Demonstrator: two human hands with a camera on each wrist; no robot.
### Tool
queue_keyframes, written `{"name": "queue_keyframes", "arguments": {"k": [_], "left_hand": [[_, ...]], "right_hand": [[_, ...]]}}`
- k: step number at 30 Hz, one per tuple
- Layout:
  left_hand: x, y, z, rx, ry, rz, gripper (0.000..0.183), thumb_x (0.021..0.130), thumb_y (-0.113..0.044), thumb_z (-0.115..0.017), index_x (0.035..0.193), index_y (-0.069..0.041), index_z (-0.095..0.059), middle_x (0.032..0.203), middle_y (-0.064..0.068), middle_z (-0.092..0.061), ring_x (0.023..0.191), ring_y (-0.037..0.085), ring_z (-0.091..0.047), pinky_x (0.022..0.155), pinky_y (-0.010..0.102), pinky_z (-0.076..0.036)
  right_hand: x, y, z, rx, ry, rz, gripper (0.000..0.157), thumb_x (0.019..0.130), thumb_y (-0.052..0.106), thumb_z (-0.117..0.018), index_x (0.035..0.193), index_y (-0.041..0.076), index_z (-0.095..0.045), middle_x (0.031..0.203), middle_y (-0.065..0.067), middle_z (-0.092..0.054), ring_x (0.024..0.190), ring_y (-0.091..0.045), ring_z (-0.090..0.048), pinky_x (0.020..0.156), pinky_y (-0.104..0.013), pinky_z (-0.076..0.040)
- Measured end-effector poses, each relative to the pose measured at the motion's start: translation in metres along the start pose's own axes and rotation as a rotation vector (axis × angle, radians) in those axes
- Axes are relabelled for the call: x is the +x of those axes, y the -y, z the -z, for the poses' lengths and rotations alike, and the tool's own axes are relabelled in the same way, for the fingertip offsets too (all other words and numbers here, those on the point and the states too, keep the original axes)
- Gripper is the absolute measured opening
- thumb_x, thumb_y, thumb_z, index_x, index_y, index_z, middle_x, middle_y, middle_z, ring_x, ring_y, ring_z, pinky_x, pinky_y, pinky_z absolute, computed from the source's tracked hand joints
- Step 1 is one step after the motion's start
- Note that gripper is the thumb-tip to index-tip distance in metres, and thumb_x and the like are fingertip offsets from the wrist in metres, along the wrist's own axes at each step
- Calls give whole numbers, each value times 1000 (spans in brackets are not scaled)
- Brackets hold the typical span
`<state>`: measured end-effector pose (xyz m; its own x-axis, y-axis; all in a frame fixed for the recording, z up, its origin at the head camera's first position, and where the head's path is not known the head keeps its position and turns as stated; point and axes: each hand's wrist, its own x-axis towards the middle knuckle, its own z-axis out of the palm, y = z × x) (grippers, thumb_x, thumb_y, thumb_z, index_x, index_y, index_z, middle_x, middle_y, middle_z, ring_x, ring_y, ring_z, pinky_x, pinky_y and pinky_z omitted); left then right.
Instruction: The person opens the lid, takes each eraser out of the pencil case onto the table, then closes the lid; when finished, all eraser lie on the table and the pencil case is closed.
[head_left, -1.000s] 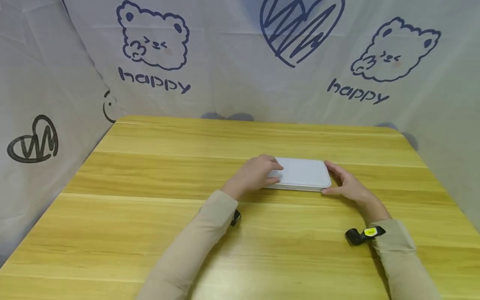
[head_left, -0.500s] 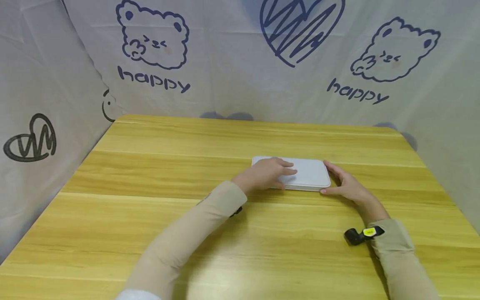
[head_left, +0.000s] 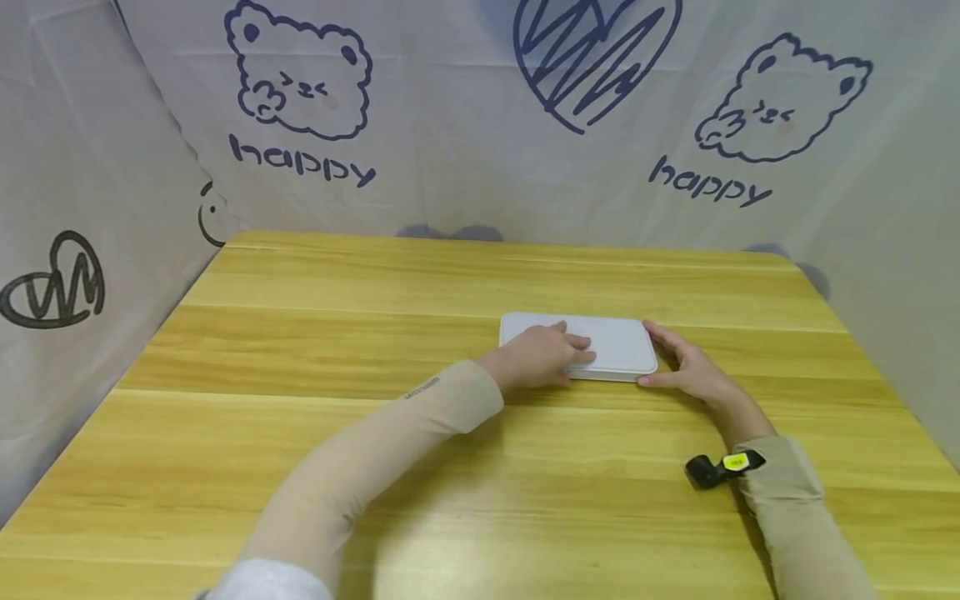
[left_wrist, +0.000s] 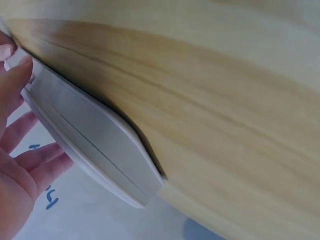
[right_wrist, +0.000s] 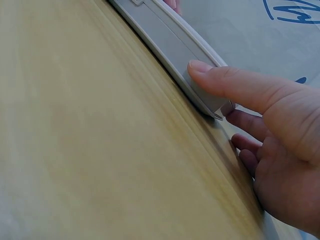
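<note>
A flat white case [head_left: 618, 343] with rounded corners lies on the wooden table, its long side facing me. Across its lid reach the outstretched fingers of my left hand [head_left: 536, 357]; the left wrist view shows that thumb [left_wrist: 21, 72] at the front side, near a small catch. At the case's right end, my right hand [head_left: 697, 375] holds the corner. Its thumb [right_wrist: 225, 82] presses on the grey front side [right_wrist: 170, 42], while the other fingers go round behind the end. The lid is down, and what is inside is hidden.
The wooden table [head_left: 300, 467] ends at a white cloth backdrop [head_left: 450, 125] printed with bears, hearts and words. More cloth [head_left: 75, 167] hangs along the left. A black strap-on camera [head_left: 723, 468] sits on my right wrist.
My left hand has slid to the right over the lid, from the case's left end towards its middle, uncovering the left end. The right hand keeps its hold, and the case stays in place.
</note>
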<state>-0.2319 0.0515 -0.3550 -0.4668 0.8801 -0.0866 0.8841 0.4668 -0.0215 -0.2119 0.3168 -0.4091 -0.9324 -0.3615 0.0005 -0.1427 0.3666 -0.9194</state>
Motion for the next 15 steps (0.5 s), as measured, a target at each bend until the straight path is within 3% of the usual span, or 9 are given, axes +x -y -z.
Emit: {"name": "queue_keyframes", "arguments": {"k": [6, 15], "left_hand": [[3, -4, 0, 123, -22, -56, 44, 87, -31, -57, 128, -15, -50, 132, 4, -45, 116, 18, -46, 98, 36, -33], [10, -4, -3, 280, -54, -102, 42, 87, -31, -57, 124, -10, -51, 123, 5, -52, 100, 14, -56, 91, 34, -40]], "right_hand": [[-1, 1, 0, -27, -2, -3, 84, 76, -2, -67, 141, -3, -14, 145, -21, -9, 131, -34, -7, 104, -42, -8], [-1, 2, 0, -25, 5, 4, 84, 76, -3, -67, 141, -3, -13, 145, -21, -8, 131, -34, -6, 104, -43, -7]]}}
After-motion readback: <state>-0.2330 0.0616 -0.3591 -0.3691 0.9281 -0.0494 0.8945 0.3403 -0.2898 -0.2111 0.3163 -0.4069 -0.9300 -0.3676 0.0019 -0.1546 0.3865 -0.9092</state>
